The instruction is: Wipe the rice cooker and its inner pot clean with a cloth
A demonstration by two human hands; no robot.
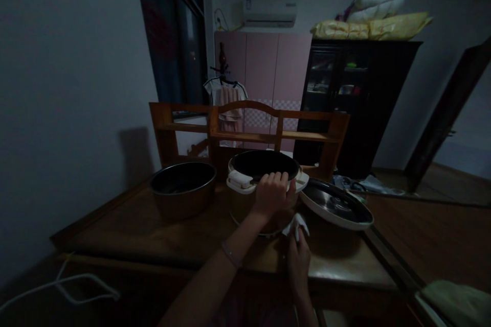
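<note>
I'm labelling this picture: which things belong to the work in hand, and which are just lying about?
Work: cooker under left hand; white cloth or tissue in right hand; probably lid and dark-lined pot.

Lying about: white cable; yellow bundle; hanging clothes.

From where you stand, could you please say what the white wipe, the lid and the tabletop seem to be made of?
White wipe: thin paper or fabric, matte and creased; I can't tell which.
Lid: probably metal inside, given its silvery shine, with a pale, smooth rim that could be plastic.
Tabletop: likely varnished wood, judging by its brown colour and glare near the front edge.
</note>
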